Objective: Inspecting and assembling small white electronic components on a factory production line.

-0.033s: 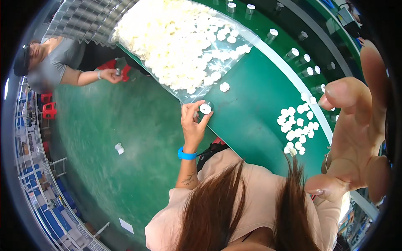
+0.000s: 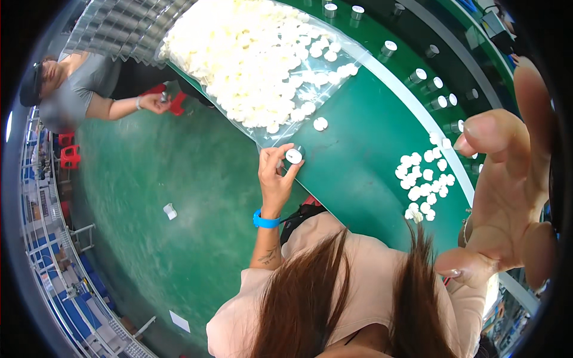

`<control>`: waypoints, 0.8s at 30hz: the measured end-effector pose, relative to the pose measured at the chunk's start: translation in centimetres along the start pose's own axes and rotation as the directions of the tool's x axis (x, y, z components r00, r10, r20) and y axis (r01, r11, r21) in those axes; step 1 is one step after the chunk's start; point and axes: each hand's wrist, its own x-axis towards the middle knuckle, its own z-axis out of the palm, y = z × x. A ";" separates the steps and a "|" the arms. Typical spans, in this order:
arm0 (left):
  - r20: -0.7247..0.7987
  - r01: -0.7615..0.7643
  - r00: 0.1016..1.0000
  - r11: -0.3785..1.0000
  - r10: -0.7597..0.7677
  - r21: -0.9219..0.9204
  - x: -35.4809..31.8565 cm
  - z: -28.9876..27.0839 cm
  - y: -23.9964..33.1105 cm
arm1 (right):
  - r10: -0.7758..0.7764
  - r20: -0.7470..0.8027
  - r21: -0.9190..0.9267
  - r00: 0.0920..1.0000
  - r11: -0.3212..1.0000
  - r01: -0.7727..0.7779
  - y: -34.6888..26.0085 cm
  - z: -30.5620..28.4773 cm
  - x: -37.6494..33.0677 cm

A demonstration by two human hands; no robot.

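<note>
Over the table's left edge, my left hand (image 2: pixel 276 179) pinches a small metal cylinder with a round white top (image 2: pixel 293 156) between thumb and fingers. A blue band circles that wrist. My right hand (image 2: pixel 507 179) looms large at the right, close to the camera, its fingers apart and nothing seen in them. Beyond it in the picture lies a loose group of small white rounded pieces (image 2: pixel 428 174) on the green table (image 2: pixel 352 173). A single white piece (image 2: pixel 320 124) rests near the held cylinder.
An opened clear plastic bag (image 2: pixel 280 136) bears a big heap of white pieces (image 2: pixel 239 59). Several white-topped cylinders (image 2: pixel 418 76) stand on the dark green strip past a pale rail (image 2: pixel 412 101). Stacked clear trays (image 2: pixel 119 33) sit far left, near a seated co-worker (image 2: pixel 89 83).
The co-worker's hand has shifted slightly to the left. My own hands and the held cylinder stay almost in place.
</note>
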 end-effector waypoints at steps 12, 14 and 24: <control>0.051 -0.124 0.991 0.992 0.125 -0.016 1.0 0.8 4.6 | -0.019 -0.229 -0.011 0.973 1.000 0.017 -2.3 -1.0 -2.2; 0.109 -0.210 0.969 0.973 0.220 -0.098 1.5 1.7 6.2 | -0.044 -0.237 0.039 0.971 0.998 0.054 -0.4 -1.0 -2.9; 0.427 0.087 0.883 0.826 0.196 -0.557 0.3 7.8 9.1 | 0.584 -0.299 0.237 0.755 0.812 -0.534 4.8 3.9 -18.3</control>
